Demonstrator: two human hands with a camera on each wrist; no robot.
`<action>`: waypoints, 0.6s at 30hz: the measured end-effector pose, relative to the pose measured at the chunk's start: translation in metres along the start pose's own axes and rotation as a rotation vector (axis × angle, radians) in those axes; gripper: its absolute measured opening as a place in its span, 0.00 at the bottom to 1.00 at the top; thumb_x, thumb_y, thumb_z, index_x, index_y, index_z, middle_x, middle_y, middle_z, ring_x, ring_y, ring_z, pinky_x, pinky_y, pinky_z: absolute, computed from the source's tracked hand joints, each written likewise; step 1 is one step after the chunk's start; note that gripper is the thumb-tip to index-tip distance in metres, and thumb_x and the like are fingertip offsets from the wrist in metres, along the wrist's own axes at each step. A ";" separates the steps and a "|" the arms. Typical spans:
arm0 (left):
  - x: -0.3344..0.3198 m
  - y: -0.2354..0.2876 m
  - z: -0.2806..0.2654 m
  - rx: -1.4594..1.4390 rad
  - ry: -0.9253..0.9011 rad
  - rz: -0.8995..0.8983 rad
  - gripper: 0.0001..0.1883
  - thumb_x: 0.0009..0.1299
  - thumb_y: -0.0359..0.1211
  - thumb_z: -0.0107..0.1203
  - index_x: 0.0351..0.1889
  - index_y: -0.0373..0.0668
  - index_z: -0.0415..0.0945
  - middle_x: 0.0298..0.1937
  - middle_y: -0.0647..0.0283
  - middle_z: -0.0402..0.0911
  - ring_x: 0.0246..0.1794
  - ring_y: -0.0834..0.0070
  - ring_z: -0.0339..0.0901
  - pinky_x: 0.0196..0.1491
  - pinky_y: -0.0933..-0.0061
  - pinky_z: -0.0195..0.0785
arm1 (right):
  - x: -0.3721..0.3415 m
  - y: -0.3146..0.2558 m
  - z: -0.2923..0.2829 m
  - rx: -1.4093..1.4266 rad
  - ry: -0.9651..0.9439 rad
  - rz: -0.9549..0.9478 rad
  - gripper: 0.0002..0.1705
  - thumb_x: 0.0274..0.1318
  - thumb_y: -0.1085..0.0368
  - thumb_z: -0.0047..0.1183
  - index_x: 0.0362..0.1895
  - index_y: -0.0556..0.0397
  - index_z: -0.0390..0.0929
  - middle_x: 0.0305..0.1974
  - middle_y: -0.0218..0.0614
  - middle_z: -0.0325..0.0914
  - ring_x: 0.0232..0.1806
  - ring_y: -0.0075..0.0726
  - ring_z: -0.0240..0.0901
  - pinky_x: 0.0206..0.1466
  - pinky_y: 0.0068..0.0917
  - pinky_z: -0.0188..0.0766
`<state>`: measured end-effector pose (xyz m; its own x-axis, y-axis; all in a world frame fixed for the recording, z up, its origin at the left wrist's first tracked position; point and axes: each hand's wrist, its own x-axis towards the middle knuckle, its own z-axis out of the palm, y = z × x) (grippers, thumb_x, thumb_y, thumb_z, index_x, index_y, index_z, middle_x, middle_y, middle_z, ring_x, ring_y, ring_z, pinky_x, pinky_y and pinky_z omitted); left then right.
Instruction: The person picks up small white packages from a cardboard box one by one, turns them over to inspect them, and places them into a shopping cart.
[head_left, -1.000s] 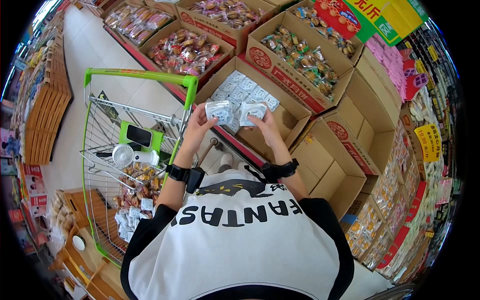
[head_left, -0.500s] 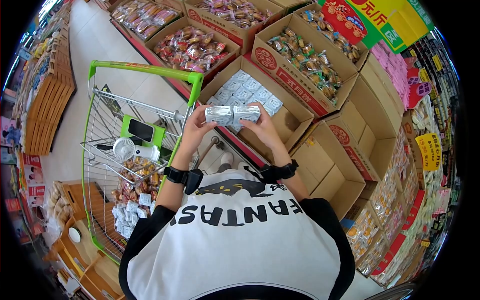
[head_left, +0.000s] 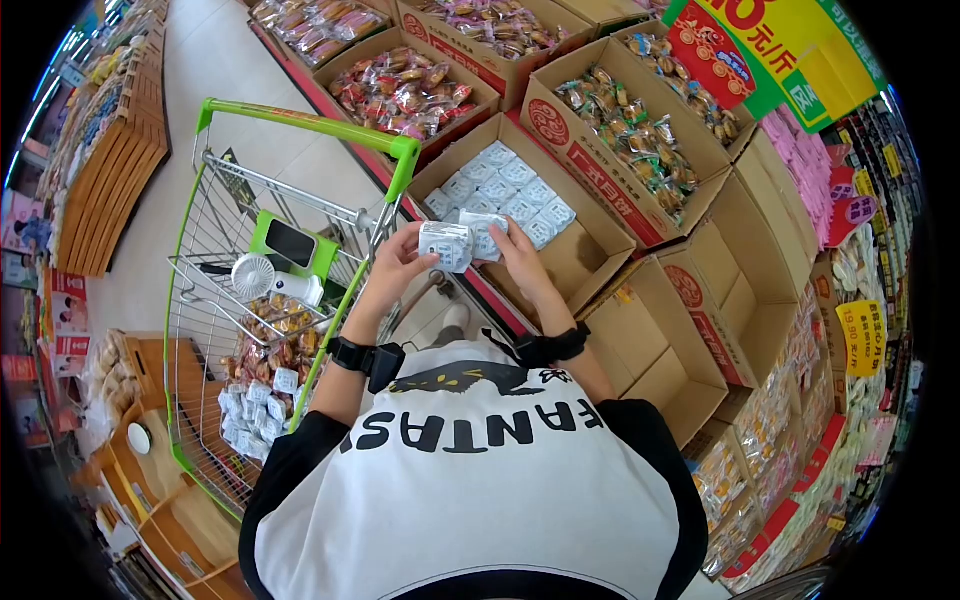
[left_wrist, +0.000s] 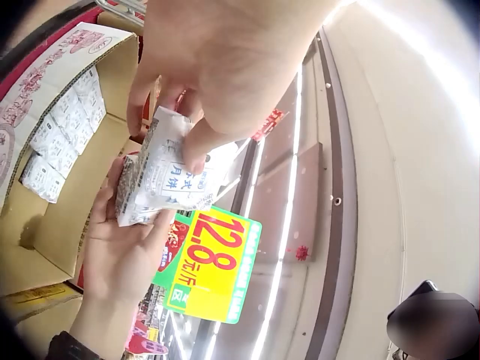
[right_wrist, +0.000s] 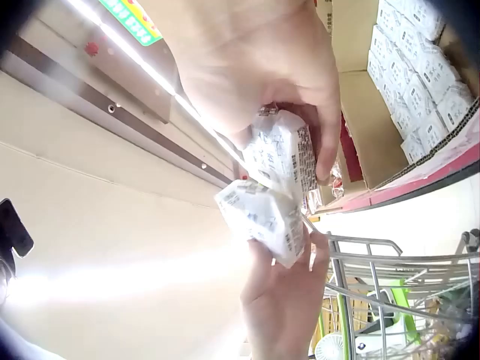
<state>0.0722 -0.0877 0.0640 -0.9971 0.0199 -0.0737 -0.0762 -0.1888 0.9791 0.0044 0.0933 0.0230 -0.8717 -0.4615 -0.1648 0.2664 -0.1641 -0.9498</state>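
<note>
Beside open boxes (head_left: 583, 258), a cart (head_left: 310, 124) stands on tiles (head_left: 205, 60); hands (head_left: 397, 264) (head_left: 523, 264) hold packets (head_left: 444, 246).

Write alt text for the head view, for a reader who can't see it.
A person's left hand and right hand each hold a small white packet, in front of an open cardboard box partly filled with rows of similar packets. To the left, a green-handled shopping cart carries a white fan and more wrapped goods.

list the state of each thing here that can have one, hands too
Left hand, pinching the left packet
Right hand, pinching the right packet
Both packets, wrapped
Box beyond the hands, open, partly filled with white packets
Cart, partly loaded
Device on the cart, screen dark
Fan, cannot tell if spinning
</note>
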 end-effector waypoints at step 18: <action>-0.076 -0.022 -0.001 0.149 0.407 -0.010 0.11 0.57 0.27 0.50 0.38 0.38 0.65 0.33 0.68 0.69 0.36 0.83 0.65 0.41 0.80 0.60 | -0.015 0.009 0.043 0.084 -0.636 0.075 0.28 0.42 0.67 0.53 0.50 0.58 0.59 0.41 0.33 0.67 0.40 0.22 0.65 0.43 0.20 0.63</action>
<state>0.1496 -0.0857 0.0483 -0.9197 -0.3730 -0.1226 -0.1137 -0.0459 0.9925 0.0382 0.0612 0.0282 -0.4424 -0.8967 -0.0154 0.3706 -0.1671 -0.9136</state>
